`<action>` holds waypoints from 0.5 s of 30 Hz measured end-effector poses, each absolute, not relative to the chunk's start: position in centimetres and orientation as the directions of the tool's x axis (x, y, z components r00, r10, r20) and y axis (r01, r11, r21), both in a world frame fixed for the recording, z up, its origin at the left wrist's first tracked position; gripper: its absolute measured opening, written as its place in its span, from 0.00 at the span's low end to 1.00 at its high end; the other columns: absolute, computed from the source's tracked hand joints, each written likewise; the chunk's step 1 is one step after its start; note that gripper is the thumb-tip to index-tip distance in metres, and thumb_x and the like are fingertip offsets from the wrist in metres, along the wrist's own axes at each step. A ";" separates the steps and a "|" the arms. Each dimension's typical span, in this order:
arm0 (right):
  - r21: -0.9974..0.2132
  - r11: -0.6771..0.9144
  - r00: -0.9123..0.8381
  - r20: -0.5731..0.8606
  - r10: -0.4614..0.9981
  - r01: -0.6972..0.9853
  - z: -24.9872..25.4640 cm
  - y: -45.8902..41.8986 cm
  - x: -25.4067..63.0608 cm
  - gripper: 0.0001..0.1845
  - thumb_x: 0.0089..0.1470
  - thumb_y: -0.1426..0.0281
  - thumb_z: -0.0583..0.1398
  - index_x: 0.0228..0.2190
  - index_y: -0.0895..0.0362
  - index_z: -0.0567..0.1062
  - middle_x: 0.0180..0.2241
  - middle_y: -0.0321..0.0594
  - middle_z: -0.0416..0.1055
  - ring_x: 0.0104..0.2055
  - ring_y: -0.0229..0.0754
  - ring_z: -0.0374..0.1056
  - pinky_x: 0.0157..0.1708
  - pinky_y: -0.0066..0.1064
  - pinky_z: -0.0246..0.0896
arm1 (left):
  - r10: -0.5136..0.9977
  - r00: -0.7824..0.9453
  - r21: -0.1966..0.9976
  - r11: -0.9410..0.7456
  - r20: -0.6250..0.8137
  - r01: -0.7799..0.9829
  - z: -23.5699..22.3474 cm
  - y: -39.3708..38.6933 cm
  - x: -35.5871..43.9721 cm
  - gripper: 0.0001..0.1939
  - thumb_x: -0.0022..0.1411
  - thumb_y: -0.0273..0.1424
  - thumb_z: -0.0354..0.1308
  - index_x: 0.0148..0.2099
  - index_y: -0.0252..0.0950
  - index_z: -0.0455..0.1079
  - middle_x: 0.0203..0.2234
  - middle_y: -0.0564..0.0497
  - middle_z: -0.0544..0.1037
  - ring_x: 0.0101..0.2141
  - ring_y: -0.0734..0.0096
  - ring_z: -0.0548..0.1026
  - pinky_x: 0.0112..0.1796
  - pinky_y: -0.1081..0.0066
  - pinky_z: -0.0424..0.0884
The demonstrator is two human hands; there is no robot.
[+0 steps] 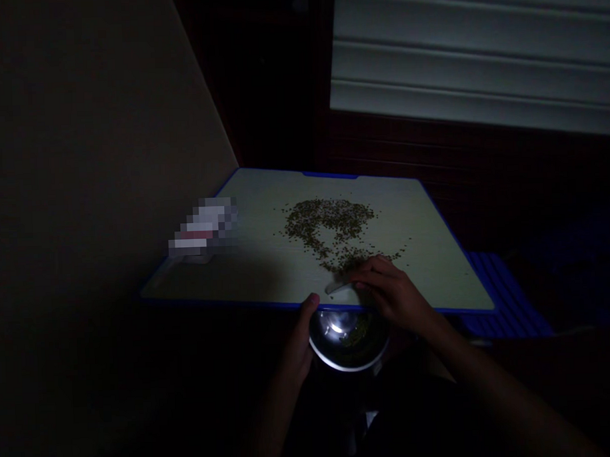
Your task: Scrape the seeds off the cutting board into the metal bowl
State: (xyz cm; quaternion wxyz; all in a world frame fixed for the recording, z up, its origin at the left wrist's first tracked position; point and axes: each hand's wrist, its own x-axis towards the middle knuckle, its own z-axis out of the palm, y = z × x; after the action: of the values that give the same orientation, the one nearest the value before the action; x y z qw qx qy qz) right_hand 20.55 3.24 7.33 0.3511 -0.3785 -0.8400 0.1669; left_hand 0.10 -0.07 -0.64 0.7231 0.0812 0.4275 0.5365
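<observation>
Small dark grains [329,215] lie scattered across a pale, blue-edged board [426,251]; the right hand [384,286] pinches a thin pale tool [339,286] beside them; the left hand [303,342] has its thumb at the board's near edge, its grip hard to tell; a metal bowl [350,369] sits just below.

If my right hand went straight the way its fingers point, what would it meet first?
Probably the near strand of loose grains on the board; your right hand's height above them is hard to judge, so it might pass over.
</observation>
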 end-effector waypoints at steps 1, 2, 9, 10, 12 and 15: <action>-0.548 0.654 -0.463 0.462 0.756 0.522 7.3 3.2 20.5 0.19 0.67 0.74 0.57 0.54 0.43 0.78 0.42 0.42 0.76 0.46 0.51 0.70 0.46 0.46 0.69 | 0.841 0.045 0.585 0.413 -0.539 -0.698 -0.6 0.0 0.2 0.24 0.63 0.41 0.68 0.55 0.31 0.78 0.51 0.35 0.84 0.58 0.44 0.77 0.63 0.53 0.69; -0.549 0.651 -0.459 0.462 0.759 0.524 7.3 3.2 20.5 0.20 0.67 0.74 0.57 0.54 0.43 0.78 0.41 0.42 0.76 0.46 0.51 0.70 0.45 0.46 0.69 | 0.837 0.043 0.587 0.418 -0.546 -0.693 -0.4 0.0 0.2 0.24 0.63 0.41 0.68 0.55 0.30 0.78 0.51 0.35 0.84 0.58 0.45 0.78 0.63 0.54 0.69; -0.568 0.665 -0.459 0.482 0.746 0.485 7.5 2.7 20.4 0.14 0.69 0.71 0.58 0.50 0.51 0.81 0.39 0.44 0.77 0.44 0.48 0.70 0.44 0.42 0.68 | 0.845 0.121 0.565 0.447 -0.521 -0.693 -0.4 0.0 0.2 0.26 0.64 0.43 0.66 0.55 0.27 0.77 0.50 0.35 0.84 0.55 0.46 0.80 0.61 0.51 0.70; -0.569 0.663 -0.457 0.482 0.748 0.486 7.5 2.5 20.4 0.13 0.69 0.70 0.58 0.49 0.52 0.81 0.39 0.44 0.76 0.43 0.48 0.70 0.43 0.42 0.68 | 0.842 0.129 0.566 0.457 -0.523 -0.686 -0.5 -0.1 0.2 0.26 0.64 0.44 0.66 0.55 0.27 0.77 0.49 0.35 0.84 0.55 0.46 0.80 0.61 0.51 0.70; -0.572 0.652 -0.451 0.471 0.758 0.498 7.6 2.1 20.5 0.13 0.69 0.70 0.57 0.48 0.53 0.81 0.37 0.44 0.76 0.41 0.47 0.70 0.42 0.41 0.68 | 0.834 0.134 0.568 0.472 -0.534 -0.674 -0.6 -0.1 0.1 0.27 0.64 0.44 0.66 0.55 0.27 0.77 0.49 0.34 0.84 0.54 0.46 0.80 0.61 0.52 0.71; -0.580 0.635 -0.444 0.455 0.772 0.511 7.8 1.6 20.4 0.13 0.69 0.71 0.57 0.48 0.52 0.81 0.37 0.44 0.76 0.40 0.47 0.71 0.41 0.41 0.68 | 0.827 0.138 0.561 0.482 -0.545 -0.673 -0.6 -0.1 0.1 0.28 0.64 0.45 0.66 0.55 0.26 0.77 0.48 0.34 0.84 0.54 0.47 0.80 0.61 0.54 0.71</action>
State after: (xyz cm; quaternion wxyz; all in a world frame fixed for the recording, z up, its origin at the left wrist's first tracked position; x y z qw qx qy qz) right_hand 20.42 1.60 7.80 0.3589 -0.3866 -0.8298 0.1820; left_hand 0.05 -0.09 -0.63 0.7489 0.0907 0.4243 0.5009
